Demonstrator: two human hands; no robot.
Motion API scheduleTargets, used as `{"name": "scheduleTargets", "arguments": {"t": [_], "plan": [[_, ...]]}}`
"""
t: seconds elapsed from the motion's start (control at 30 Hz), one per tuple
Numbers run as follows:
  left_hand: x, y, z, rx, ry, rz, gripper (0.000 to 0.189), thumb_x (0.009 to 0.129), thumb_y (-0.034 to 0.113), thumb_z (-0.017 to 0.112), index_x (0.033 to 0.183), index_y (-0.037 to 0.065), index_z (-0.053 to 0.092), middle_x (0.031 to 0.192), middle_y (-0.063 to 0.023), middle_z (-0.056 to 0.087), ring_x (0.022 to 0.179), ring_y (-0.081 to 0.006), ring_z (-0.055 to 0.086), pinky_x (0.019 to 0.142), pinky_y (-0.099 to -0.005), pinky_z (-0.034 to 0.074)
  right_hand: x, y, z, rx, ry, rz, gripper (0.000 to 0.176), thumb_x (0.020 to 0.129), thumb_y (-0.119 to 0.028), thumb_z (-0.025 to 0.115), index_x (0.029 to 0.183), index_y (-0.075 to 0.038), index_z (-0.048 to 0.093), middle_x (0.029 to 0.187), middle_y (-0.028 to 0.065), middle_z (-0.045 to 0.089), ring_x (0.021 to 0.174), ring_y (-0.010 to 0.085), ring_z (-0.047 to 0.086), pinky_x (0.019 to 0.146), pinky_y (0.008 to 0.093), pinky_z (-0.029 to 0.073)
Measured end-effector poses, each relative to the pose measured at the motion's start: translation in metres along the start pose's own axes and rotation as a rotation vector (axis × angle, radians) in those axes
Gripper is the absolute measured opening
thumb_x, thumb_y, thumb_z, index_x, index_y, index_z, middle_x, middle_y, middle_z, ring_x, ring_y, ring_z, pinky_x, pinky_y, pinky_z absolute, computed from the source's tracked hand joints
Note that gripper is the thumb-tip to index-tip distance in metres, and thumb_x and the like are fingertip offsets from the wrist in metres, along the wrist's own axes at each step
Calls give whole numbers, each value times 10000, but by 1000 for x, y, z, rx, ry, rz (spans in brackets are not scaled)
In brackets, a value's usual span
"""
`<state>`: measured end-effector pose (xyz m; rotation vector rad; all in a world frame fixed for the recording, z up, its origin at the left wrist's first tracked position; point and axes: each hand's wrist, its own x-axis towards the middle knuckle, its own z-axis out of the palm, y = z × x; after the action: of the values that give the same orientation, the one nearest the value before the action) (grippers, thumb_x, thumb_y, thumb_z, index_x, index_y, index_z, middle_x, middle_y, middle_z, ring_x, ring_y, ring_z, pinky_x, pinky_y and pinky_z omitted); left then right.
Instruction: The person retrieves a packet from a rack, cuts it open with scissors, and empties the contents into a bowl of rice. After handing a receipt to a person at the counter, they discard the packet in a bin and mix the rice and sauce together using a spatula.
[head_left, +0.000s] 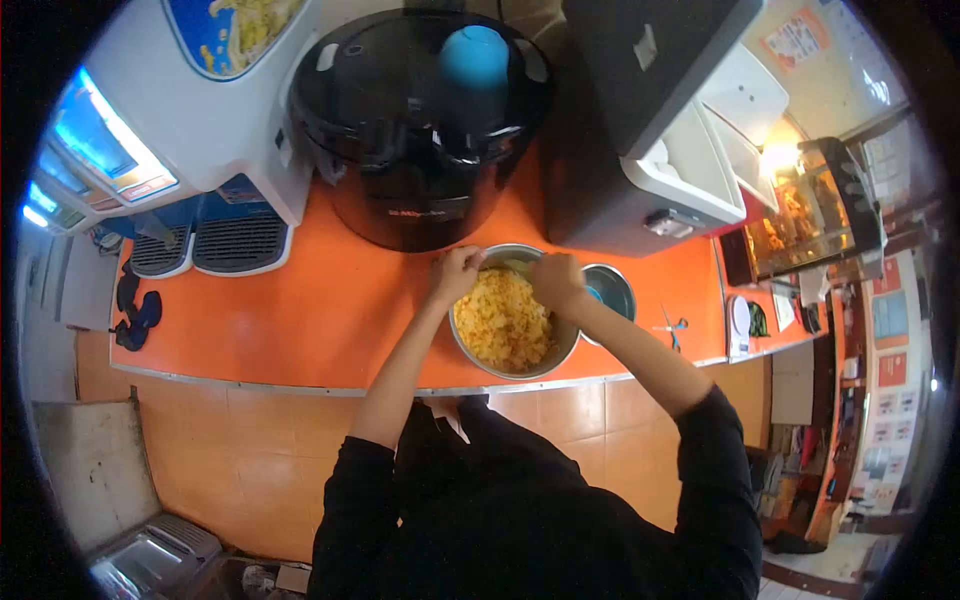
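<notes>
A round metal bowl (pixel 568 352) stands near the front edge of the orange counter, full of yellow rice-like food (pixel 503 318). My left hand (pixel 460 272) is closed on the bowl's upper left rim. Over the bowl's upper right side is my right hand (pixel 558 283), its fingers closed round something I cannot make out; a pale greenish piece shows beside them, over the food. A second metal bowl (pixel 628 290) stands just right of the first, partly behind my right wrist.
Behind the bowls stands a large black cooker (pixel 420 130) with a blue object (pixel 474 57) on its lid. A drink dispenser (pixel 235 120) is at the left, a dark open cooler (pixel 600 200) at the right. Scissors (pixel 677 325) lie right of the bowls.
</notes>
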<state>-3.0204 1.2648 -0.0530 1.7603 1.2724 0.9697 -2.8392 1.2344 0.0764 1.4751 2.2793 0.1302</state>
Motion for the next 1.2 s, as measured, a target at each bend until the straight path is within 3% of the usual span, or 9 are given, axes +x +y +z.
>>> {"name": "scheduleTargets", "arguments": {"t": [0.13,0.47,0.57,0.73,0.83,1.0,1.1,1.13,1.2], "plan": [[2,18,-14,53,-68,-61,274,955,322,490,874,113,647,665,-84,606,652,-282,599,684,-458,420,15,-11,21,-329,-47,-146,131,783,-204,607,812,-144,720,754,48,697,707,199,689,552,349,531],[-5,22,-4,103,22,-127,215,943,253,516,926,78,640,733,-145,636,688,-351,613,596,-439,456,-48,15,61,587,-205,-392,197,784,-170,528,770,-32,668,726,137,680,649,231,675,552,388,539],[-8,39,-14,-40,46,-111,236,938,244,526,885,39,630,697,-145,616,627,-297,604,573,-405,434,-51,-13,61,913,-687,174,221,840,-199,520,810,-16,639,662,137,648,485,187,602,396,315,457],[-3,14,-5,-283,-8,-152,270,915,259,566,841,7,628,609,-74,554,582,-142,530,572,-325,394,-40,17,68,1920,-1346,429,229,937,-197,444,881,14,514,546,-53,347,379,6,272,317,177,228],[0,0,0,-400,-2,-166,292,904,273,581,824,-4,630,594,-36,525,591,-101,494,575,-298,375,-38,41,82,2350,-1603,640,248,957,-206,440,885,20,513,576,-59,345,392,-6,275,323,164,203],[-4,14,-5,-473,-29,-267,324,905,285,579,793,-16,621,594,-3,484,587,-88,449,562,-288,349,-39,58,35,2007,-1085,389,228,926,-123,419,969,56,553,638,17,497,464,48,471,403,166,399],[-4,17,-6,-477,-12,-257,329,906,286,578,776,-14,610,591,10,458,581,-85,430,554,-291,339,-69,47,3,1281,-357,63,221,876,-115,477,941,66,586,727,145,619,555,175,626,480,291,514],[-4,20,-6,-465,5,-244,331,906,288,579,769,-13,605,590,14,448,579,-85,424,551,-292,336,-69,35,26,723,157,-3,252,854,-190,558,947,43,580,805,219,648,658,314,655,608,431,509],[-4,21,-8,-443,5,-247,335,903,292,580,756,-9,595,584,13,429,573,-84,412,545,-297,329,-46,2,52,640,23,146,261,821,-189,566,958,31,598,797,224,648,685,341,655,634,460,511]]}}
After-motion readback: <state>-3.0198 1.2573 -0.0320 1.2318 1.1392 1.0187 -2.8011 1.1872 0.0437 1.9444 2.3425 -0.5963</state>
